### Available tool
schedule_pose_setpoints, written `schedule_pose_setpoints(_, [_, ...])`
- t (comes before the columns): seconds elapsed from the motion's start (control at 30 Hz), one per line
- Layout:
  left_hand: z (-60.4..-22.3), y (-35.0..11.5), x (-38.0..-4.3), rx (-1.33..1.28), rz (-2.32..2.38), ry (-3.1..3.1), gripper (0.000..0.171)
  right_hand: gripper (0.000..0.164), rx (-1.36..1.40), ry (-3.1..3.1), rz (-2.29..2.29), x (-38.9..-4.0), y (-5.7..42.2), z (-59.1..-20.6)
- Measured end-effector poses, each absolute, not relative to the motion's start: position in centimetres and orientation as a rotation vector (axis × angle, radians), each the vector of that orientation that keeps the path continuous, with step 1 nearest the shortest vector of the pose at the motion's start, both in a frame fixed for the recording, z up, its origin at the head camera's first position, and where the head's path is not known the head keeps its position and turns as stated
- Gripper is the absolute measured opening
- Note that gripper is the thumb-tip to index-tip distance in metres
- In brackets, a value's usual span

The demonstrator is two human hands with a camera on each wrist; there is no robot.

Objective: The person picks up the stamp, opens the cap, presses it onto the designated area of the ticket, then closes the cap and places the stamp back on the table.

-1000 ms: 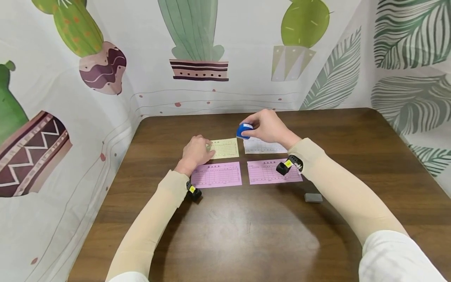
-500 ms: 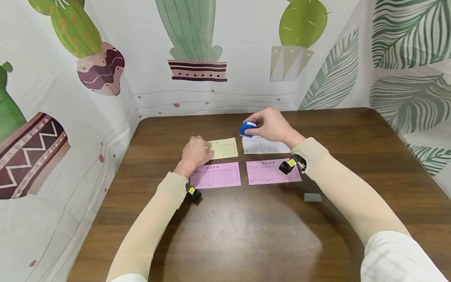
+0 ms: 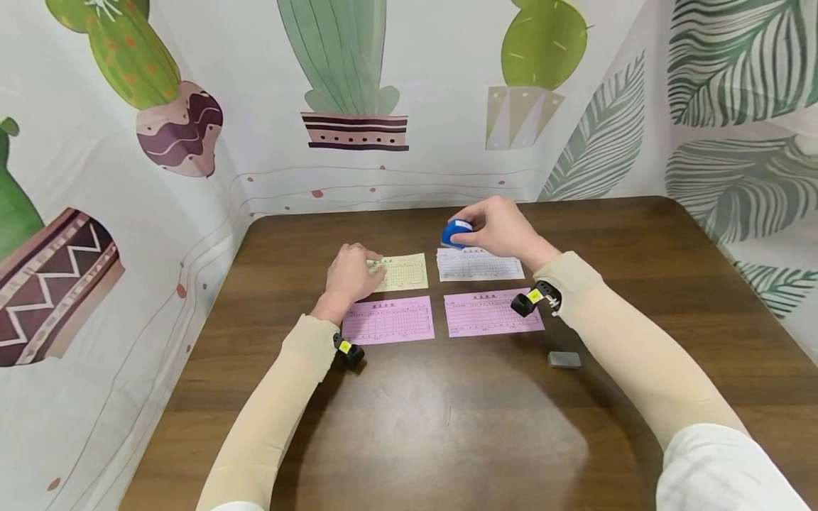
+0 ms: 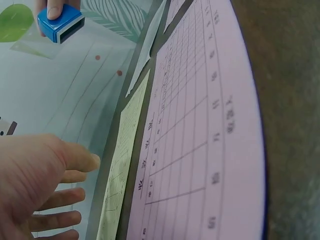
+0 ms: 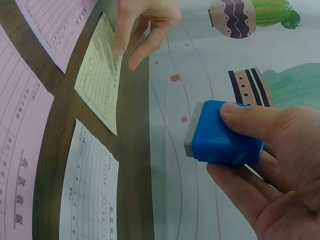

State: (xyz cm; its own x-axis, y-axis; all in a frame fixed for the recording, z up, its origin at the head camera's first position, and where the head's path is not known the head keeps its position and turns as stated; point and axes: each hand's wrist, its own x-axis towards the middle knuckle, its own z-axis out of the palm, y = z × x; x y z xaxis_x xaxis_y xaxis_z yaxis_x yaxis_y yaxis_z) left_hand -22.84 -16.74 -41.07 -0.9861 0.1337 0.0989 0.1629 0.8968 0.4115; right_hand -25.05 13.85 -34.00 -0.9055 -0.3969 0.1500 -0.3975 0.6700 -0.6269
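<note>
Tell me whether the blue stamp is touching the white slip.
No, the right wrist view shows the right hand holding the blue stamp up with a visible gap between it and the white slip.

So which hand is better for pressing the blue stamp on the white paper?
Probably the right hand: it grips the blue stamp, near the white paper. The left hand is over by the yellow paper, holding no stamp.

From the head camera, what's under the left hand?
Part of the yellow slip: its right portion shows beside the left hand, while its left end is covered in this view. Brown tabletop shows nearby, but whatever lies directly beneath the palm is hidden.
</note>
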Motion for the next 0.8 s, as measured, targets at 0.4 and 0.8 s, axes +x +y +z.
schedule_pose_setpoints(0.4, [-41.5,-16.6,-22.9,-0.222,-0.651,-3.040,0.037,0.031,0.632,-2.891,1.059,-25.1,15.1,-33.9])
schedule_pose_setpoints(0.8, [-41.6,-16.6,-23.0,-0.225,-0.556,-3.125,0.042,0.033,0.589,-2.904,1.044,-25.0,16.1,-33.8])
